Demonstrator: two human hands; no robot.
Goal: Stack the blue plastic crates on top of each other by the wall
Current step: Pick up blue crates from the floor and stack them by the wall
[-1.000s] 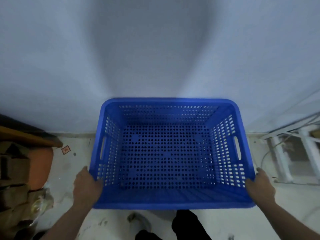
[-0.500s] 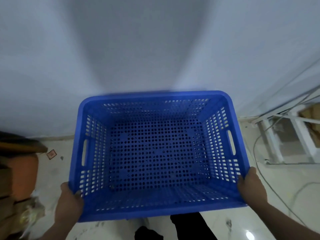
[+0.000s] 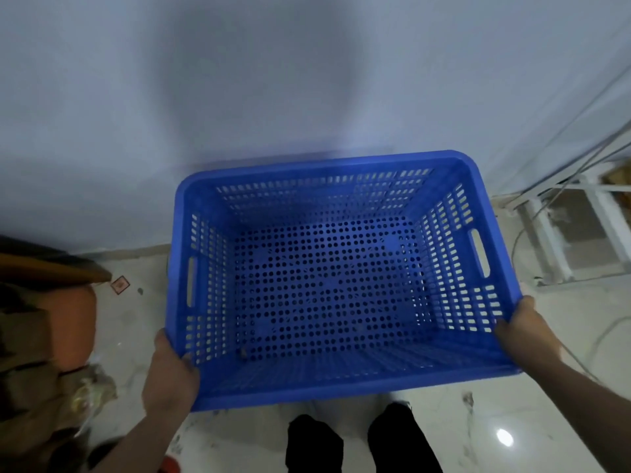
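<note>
A blue perforated plastic crate (image 3: 327,387) fills the middle of the view, its open top facing me and its far side close to the pale wall (image 3: 239,97). My left hand (image 3: 169,373) grips the crate's near left corner. My right hand (image 3: 526,327) grips its near right corner. The crate is empty and tilted slightly, right side further from me. Whether other crates lie under it is hidden.
Brown and orange clutter (image 3: 44,336) is piled at the left on the marble floor (image 3: 546,421). A white metal frame (image 3: 563,233) with cables stands at the right by the wall. My dark trouser legs (image 3: 358,442) show below the crate.
The crate has shifted right in view and rotated slightly. Both hands keep their grip on the near corners.
</note>
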